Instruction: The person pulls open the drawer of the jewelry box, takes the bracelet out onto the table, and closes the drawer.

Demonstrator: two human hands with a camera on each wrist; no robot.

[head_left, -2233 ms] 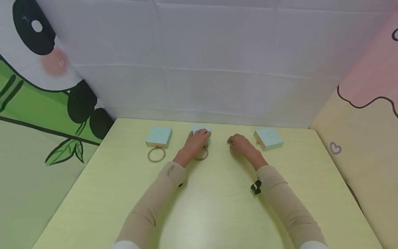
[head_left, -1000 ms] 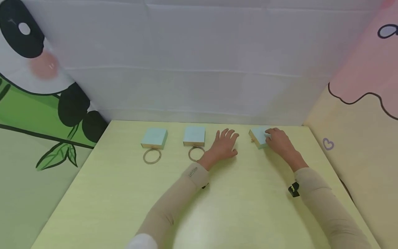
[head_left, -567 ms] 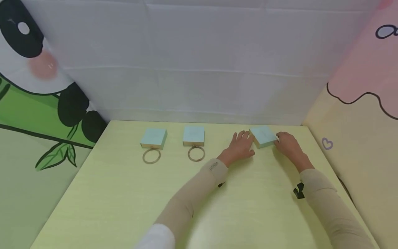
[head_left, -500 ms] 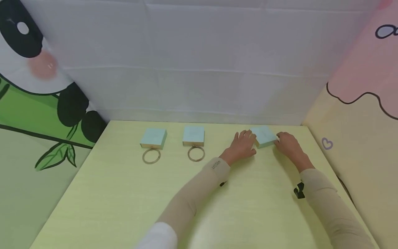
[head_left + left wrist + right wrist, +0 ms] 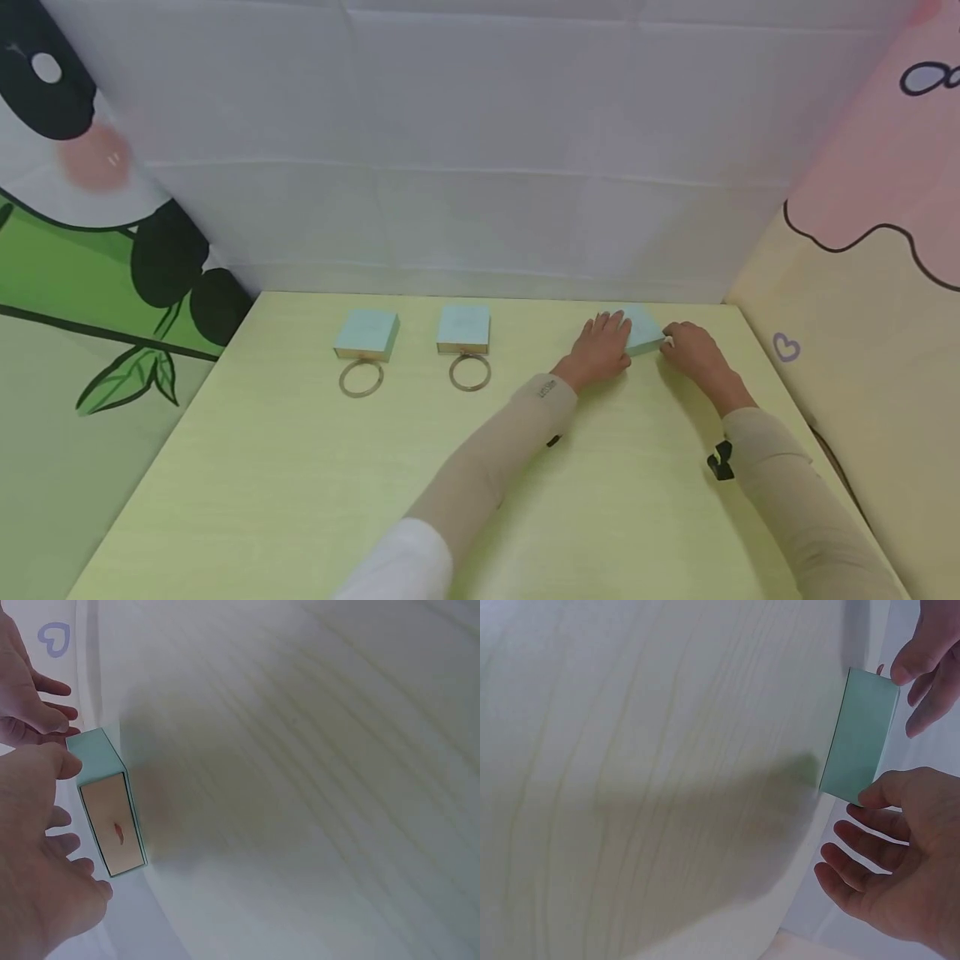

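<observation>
A pale turquoise drawer box [image 5: 642,332] sits at the back right of the table. My left hand [image 5: 597,350] lies against its left side with fingers spread, covering part of its top in the head view. In the left wrist view, its tan drawer front [image 5: 105,814] bears a small reddish pull tab [image 5: 119,834], and my left thumb tip is right by the front's upper corner. My right hand [image 5: 693,357] holds the box's right corner between thumb and index finger. The right wrist view shows its plain turquoise side [image 5: 860,739] and my other right fingers loosely bent beneath.
Two similar boxes stand to the left, one at the far left [image 5: 367,331] and one nearer the middle [image 5: 463,325]. In front of each lies a thin beige ring, a left one [image 5: 342,386] and a middle one [image 5: 453,382]. A white sheet [image 5: 480,217] hangs behind the table.
My left hand has moved from the middle box rightwards to the right-hand box. My right hand has gone from table to box top, then to its right corner. The box has turned slightly.
</observation>
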